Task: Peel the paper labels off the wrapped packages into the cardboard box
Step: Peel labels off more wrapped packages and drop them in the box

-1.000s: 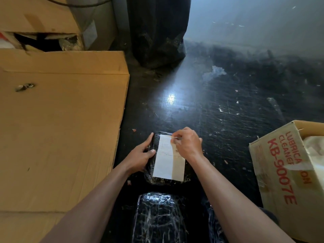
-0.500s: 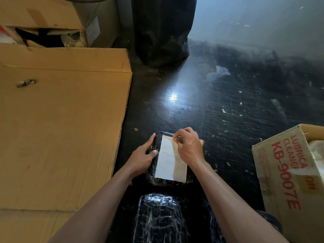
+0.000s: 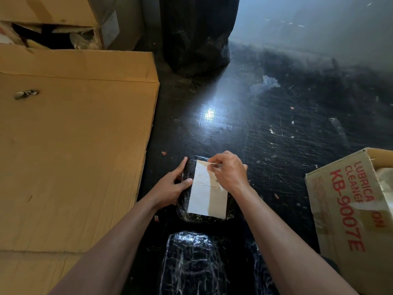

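— What are the hands doing?

— The right hand has its fingers curled, thumb and forefinger pinching the far edge of the label near its right corner. The left hand grips the package from the left: its thumb lies on top, just beside the label's left edge, and its fingers run along the far left side.

— And how does the label look?

— It is a white paper rectangle lying flat and covering most of the package's top. There are faint lines of print on the half under the right hand, too small to read. Its right strip sits in the forearm's shadow and looks tan. The far right corner is hidden by the hand.

— The package itself?

— It is black, bound in glossy clear wrap that crinkles at the edges. It lies on the dark, scuffed floor between the two hands.

— What lies further out?

— Nearer the person, between the forearms, lies a second package, wrapped the same way and showing no paper on top. Well to the right of the right hand stands the cardboard box, printed in red with "KB-9007E". Its top is open, with something pale and crumpled inside. To the left of the left hand is a flattened cardboard sheet. Far beyond both hands stands a black bag.
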Available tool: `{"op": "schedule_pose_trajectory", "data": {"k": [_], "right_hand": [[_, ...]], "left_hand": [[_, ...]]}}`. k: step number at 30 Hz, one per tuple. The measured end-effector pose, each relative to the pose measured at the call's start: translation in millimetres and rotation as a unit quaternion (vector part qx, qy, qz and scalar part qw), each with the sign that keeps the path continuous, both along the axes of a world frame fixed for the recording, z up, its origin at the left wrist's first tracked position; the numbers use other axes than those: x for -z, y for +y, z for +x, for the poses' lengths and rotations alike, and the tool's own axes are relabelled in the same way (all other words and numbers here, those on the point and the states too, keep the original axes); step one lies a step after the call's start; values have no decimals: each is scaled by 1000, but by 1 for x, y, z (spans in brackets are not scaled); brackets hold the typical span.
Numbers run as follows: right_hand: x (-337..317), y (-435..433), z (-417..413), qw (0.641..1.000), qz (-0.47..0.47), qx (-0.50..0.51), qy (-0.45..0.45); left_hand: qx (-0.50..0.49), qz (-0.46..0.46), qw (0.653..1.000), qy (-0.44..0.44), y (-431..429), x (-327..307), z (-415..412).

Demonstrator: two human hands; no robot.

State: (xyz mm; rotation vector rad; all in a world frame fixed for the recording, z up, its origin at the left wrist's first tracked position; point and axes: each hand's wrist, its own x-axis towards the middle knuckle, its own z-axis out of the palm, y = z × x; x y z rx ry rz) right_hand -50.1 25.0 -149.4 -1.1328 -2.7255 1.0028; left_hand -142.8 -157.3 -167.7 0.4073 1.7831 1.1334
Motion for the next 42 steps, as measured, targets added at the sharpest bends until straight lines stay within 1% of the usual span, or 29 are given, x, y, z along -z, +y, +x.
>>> {"op": "schedule_pose_trajectory", "data": {"k": [2, 5, 13, 23, 28, 32, 39, 42], "right_hand": [[2, -1, -1, 1000, 0, 11, 9], [5, -1, -1, 999, -26, 32, 34], [6, -5, 5, 993, -57, 29, 96], [7, -13, 22, 984, -45, 22, 173], [4, -16, 27, 984, 1, -4, 181], [-1, -17, 23, 983, 9, -23, 180], [3, -21, 33, 982, 20, -22, 187], [9, -27, 35, 980, 64, -8, 187]], "left_hand": [[-12, 4, 1000, -3, 0, 3, 1], [-32, 8, 999, 3, 0, 5, 3], [-70, 4, 998, 10, 5, 7, 8], [-79, -2, 996, 34, 6, 10, 13], [-77, -12, 996, 47, 8, 10, 16], [-94, -23, 993, 60, 9, 10, 21], [-91, -43, 991, 93, 12, 6, 24], [-94, -57, 988, 107, 13, 5, 26]]}}
